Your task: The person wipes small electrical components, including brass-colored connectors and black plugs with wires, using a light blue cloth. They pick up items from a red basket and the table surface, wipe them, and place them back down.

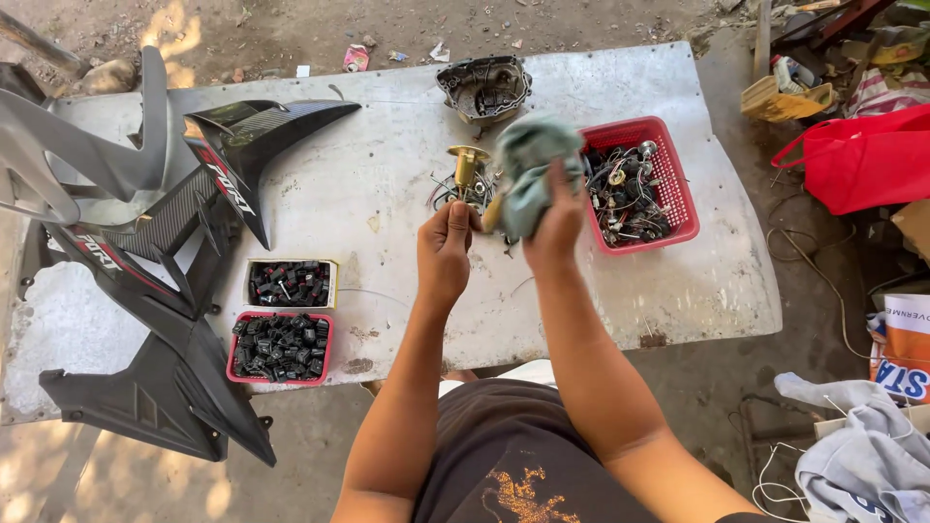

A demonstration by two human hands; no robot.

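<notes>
Over table (387,194), both hands (446,247) (557,223) grip rag-wrapped brass part (489,211).

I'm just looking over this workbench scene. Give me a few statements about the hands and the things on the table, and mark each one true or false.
1. The right hand grips a pale green rag. True.
2. The left hand lies flat and empty on the table. False: it is closed around a small part with a brass-coloured piece and is raised over the table.
3. The red basket holds a tangle of wires and small parts. True.
4. The two small trays of black parts sit to the right of the red basket. False: they sit to the left, near the black fairing panels.
5. A metal engine cover lies at the far edge of the table. True.
</notes>
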